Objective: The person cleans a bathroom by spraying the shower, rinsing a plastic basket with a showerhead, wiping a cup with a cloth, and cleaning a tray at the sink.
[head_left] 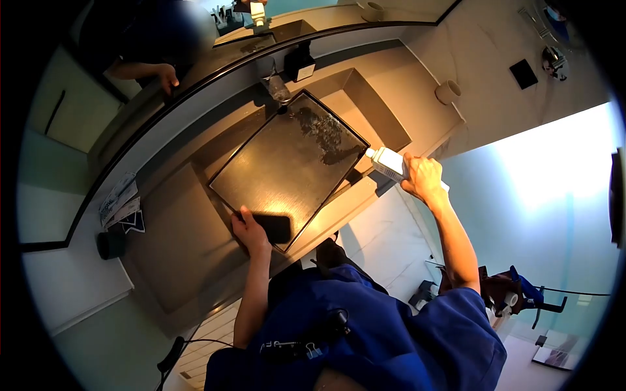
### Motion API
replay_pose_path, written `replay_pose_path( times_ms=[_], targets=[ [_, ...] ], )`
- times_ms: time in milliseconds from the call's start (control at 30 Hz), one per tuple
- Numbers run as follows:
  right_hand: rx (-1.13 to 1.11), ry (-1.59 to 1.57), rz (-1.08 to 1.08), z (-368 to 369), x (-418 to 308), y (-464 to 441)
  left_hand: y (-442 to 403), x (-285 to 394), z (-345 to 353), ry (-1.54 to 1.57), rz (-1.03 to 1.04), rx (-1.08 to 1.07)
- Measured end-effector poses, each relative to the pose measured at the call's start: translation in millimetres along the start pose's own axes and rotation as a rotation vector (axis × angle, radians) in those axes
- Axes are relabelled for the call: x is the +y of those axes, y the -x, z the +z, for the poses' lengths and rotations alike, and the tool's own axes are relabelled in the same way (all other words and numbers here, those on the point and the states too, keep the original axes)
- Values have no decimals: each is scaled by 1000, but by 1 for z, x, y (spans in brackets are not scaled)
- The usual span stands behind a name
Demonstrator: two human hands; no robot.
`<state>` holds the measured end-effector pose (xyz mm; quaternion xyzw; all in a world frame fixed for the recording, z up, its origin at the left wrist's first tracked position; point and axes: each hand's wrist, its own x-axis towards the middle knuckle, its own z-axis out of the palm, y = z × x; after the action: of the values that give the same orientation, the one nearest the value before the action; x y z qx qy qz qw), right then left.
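A dark rectangular tray (280, 173) with a raised rim lies slantwise over the sink basin (375, 107). Whitish wet streaks and drops show on its far right part. My left hand (251, 233) grips the tray's near left edge, the thumb over the rim. Beside those fingers is a black rounded patch on the tray; whether it is an object or a shadow, I cannot tell. In my right hand (424, 177) is a white plastic bottle (389, 164), tipped with its nozzle toward the tray's right corner. The fingers are wrapped round the bottle.
A tap (277, 88) stands behind the tray, with a black dispenser (300, 65) next to it. A beige cup (448, 92) sits on the right counter. Papers (120, 205) and a dark green cup (111, 246) are at the left. A wide mirror runs along the back.
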<state>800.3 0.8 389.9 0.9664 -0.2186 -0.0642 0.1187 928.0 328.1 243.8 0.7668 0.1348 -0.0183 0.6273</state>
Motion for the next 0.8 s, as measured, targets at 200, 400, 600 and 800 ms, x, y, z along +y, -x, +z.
replay_pose_path(
  times_ms=[200, 400, 600, 800],
  targets=[
    [113, -62, -43, 8, 35, -21, 9, -14, 33, 12, -101, 42],
    [148, -97, -95, 9, 84, -39, 35, -14, 72, 182, -76, 8],
    [-14, -637, 53, 33, 130, -60, 56, -4, 113, 227, -92, 16],
    [217, -1495, 220, 72, 163, -73, 75, 36, 141, 318, -136, -77]
  ],
)
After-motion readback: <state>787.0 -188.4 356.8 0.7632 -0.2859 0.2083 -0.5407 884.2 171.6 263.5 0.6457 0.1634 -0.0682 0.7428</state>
